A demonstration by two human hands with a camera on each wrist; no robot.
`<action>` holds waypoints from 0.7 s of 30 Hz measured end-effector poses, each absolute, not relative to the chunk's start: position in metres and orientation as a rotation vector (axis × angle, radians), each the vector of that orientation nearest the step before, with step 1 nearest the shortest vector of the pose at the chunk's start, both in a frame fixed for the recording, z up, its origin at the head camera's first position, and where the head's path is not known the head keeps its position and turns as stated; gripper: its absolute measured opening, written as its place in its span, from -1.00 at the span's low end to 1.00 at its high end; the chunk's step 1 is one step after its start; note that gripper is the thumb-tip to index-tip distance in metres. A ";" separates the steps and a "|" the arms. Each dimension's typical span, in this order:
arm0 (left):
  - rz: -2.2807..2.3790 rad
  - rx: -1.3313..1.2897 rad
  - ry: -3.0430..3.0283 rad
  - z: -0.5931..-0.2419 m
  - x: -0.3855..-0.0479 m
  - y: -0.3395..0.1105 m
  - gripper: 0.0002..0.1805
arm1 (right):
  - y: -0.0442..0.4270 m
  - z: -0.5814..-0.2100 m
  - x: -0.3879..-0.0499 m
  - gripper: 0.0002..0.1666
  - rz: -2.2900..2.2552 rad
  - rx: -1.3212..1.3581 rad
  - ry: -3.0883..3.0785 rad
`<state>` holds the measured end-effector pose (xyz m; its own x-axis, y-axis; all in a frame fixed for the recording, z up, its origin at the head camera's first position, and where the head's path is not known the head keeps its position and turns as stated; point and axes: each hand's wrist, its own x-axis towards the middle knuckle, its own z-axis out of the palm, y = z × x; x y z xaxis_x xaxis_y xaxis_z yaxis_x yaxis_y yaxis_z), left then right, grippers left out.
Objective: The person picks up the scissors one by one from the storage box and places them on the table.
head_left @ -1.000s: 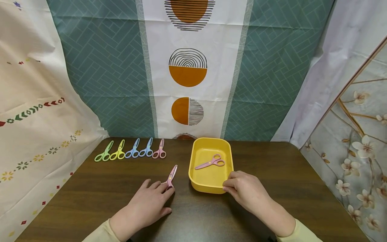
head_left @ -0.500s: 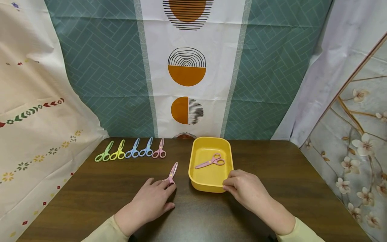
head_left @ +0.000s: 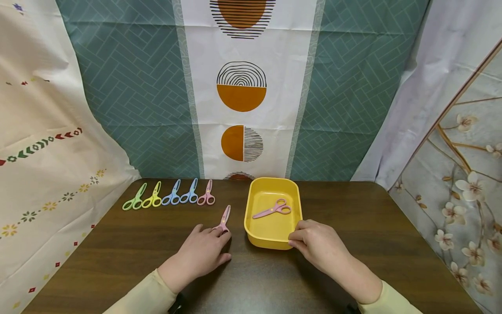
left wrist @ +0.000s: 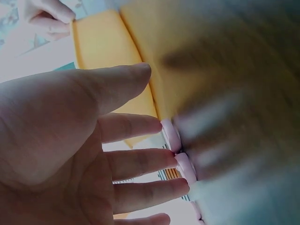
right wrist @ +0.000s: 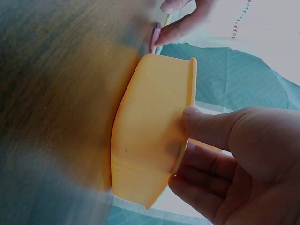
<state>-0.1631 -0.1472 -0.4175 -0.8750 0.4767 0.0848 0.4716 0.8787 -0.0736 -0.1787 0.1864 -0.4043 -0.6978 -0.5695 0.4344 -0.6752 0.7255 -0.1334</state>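
A pair of pink scissors (head_left: pixel 224 220) lies flat on the table, its blades pointing away from me. My left hand (head_left: pixel 202 250) touches its handle loops with outstretched fingertips. In the left wrist view those fingers (left wrist: pixel 140 161) are straight against the pink loops, thumb apart. My right hand (head_left: pixel 319 245) pinches the near right corner of a yellow plastic tray (head_left: pixel 270 244), thumb outside and fingers over the rim, as the right wrist view shows. Another pair of pink scissors (head_left: pixel 274 210) lies inside the tray.
At the table's back left, a row of scissors runs from green (head_left: pixel 135 198) through yellow (head_left: pixel 153 196) and two blue pairs (head_left: pixel 171 194) to a pink pair (head_left: pixel 206 194). A patterned cloth (head_left: pixel 243 152) hangs along the table's far edge.
My left hand and the pink scissors under its fingertips have slid forward, away from me, across the table. My right hand stays at the tray corner.
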 end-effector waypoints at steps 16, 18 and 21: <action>0.131 -0.652 -3.046 -0.419 -0.197 -0.133 -0.39 | 0.187 -0.405 -0.179 -0.84 0.393 0.972 -2.557; 0.123 -0.641 -3.060 -0.419 -0.201 -0.132 -0.39 | 0.187 -0.406 -0.179 -0.84 0.389 0.970 -2.557; 0.113 -0.621 -3.084 -0.419 -0.208 -0.130 -0.37 | 0.186 -0.406 -0.178 -0.83 0.383 0.964 -2.553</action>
